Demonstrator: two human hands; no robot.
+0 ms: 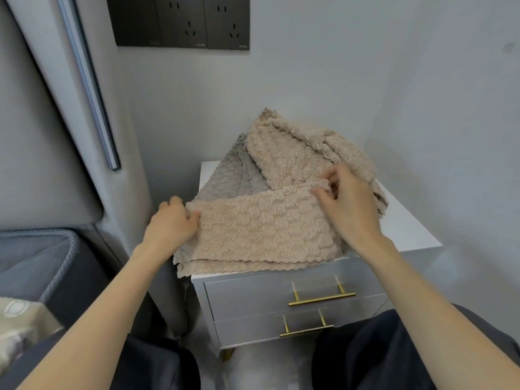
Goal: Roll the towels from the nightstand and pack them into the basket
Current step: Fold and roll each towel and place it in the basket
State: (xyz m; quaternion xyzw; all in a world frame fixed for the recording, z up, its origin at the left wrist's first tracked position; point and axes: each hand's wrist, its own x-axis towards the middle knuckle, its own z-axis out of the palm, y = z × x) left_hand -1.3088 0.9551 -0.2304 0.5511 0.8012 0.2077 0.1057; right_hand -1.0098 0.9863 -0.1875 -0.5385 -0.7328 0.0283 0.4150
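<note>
Two ends of the beige towel are pinched.
Stretched between left hand and right hand at the tabletop edge, it may be dragged off if one pinch is loosened.

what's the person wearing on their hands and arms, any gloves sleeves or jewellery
Nothing shows on either. The left hand and right hand are bare: no gloves, rings, watch or bracelet in view. The forearms are uncovered right down to the edge of the picture, so no sleeve appears. The only clothing visible is dark trousers over the knees.
</note>
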